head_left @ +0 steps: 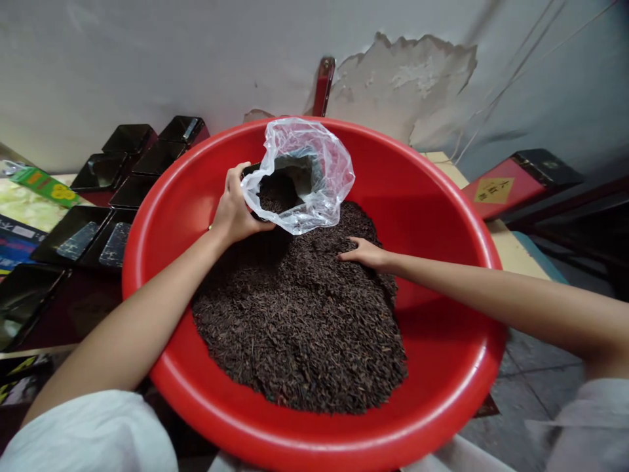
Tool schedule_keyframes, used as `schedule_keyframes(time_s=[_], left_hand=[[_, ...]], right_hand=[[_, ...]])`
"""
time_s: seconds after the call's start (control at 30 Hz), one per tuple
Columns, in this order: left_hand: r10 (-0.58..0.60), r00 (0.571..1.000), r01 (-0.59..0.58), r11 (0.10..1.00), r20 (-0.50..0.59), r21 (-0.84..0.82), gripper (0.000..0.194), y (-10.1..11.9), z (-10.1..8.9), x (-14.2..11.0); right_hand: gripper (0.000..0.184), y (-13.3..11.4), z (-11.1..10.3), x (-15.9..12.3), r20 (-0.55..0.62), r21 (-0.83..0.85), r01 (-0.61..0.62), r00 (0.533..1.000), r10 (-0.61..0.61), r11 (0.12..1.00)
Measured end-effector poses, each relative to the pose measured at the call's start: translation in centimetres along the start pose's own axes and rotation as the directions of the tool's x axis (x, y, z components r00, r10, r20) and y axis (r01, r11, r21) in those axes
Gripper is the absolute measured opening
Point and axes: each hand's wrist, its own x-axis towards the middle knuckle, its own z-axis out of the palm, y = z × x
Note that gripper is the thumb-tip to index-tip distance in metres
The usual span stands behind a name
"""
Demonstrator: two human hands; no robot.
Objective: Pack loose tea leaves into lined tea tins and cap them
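A large red basin (447,216) holds a heap of dark, dry tea leaves (304,328). My left hand (239,211) is wrapped round a dark tea box, tilted with its mouth toward me over the far left of the heap. A clear plastic bag (331,164) lines that box and flares out past its rim; tea leaves lie inside it. At the right side of the heap, my right hand (366,254) reaches into the leaves. Its thumb and a finger are stretched apart, while the other fingers are partly hidden.
Several open dark boxes (101,172) stand left of the basin, some with plastic inside. A closed red box (515,180) with a yellow label lies to the right. Behind the basin, a narrow red object (324,85) leans against the peeling wall (196,59). A green packet (46,185) is far left.
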Motion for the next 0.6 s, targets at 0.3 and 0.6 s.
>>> schedule_keyframes(time_s=[0.3, 0.6], left_hand=[[0.014, 1.000, -0.014, 1.000, 0.006, 0.021, 0.100, 0.1, 0.0, 0.0], [0.028, 0.999, -0.028, 0.999, 0.030, 0.020, 0.095, 0.3, -0.1, 0.1]], right_hand=[[0.037, -6.0, 2.5, -4.7, 0.171, 0.402, 0.021, 0.980, -0.098, 0.915], [0.030, -10.7, 3.3, -10.5, 0.358, 0.431, 0.014, 0.915, -0.186, 0.902]])
